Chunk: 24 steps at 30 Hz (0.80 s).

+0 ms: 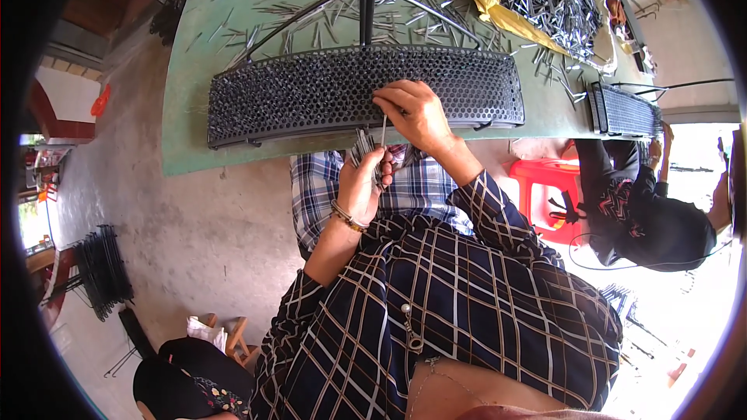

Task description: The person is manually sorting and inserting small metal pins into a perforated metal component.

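A long black panel full of round holes (pixel 475 82) stands at the table's near edge, on a black metal frame (pixel 364 0). Many holes toward its left look filled with grey pieces, while those at the right look dark. My left hand (pixel 360 184), below the panel, is closed around a bundle of thin grey sticks (pixel 362 144). My right hand (pixel 415 115) is at the panel's front face, fingertips pinched on one thin grey stick (pixel 384 131) that slants down toward my left hand. The tips of the right fingers are partly hidden.
Loose sticks lie scattered over the green table (pixel 183 124). A big heap of sticks (pixel 537 0) rests on yellow-edged sheeting at the back right. At right, another person (pixel 654 218) works at a similar panel (pixel 626 111), near a red stool (pixel 548 187). Someone else (pixel 194 377) is at lower left.
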{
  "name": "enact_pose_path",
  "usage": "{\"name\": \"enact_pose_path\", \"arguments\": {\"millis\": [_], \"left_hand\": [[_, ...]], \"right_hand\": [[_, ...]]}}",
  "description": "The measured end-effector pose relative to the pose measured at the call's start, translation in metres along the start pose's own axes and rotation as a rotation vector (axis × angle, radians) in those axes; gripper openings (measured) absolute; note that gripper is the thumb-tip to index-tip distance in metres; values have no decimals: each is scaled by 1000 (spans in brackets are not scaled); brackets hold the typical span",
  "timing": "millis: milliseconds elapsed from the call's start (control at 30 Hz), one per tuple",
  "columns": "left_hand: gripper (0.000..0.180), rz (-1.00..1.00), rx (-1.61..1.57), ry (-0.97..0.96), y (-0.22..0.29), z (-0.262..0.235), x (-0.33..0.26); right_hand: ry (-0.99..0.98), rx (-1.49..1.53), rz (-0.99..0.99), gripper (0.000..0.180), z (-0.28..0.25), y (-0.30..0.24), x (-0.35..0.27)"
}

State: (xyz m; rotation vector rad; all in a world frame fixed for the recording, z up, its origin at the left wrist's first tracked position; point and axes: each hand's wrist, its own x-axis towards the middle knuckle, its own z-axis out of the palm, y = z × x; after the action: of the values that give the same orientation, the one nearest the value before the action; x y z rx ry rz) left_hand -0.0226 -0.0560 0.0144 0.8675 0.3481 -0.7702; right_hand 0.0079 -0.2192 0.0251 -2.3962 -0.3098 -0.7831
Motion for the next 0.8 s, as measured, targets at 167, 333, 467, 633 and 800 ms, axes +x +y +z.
{"name": "enact_pose_path", "arguments": {"millis": [167,333,467,633,800], "left_hand": [[11,72,-25,-26,-1,-4,5],[11,97,17,-44,2,8,11],[15,54,33,-58,0,3,14],[21,19,102,-76,0,-2,14],[19,-17,105,-41,0,-1,14]], "right_hand": [[-174,647,634,20,-21,-13,-3],[-199,787,692,23,-25,-13,-4],[63,610,667,18,-24,-10,7],[113,255,414,18,-13,0,5],[109,66,213,16,-4,4,-5]]}}
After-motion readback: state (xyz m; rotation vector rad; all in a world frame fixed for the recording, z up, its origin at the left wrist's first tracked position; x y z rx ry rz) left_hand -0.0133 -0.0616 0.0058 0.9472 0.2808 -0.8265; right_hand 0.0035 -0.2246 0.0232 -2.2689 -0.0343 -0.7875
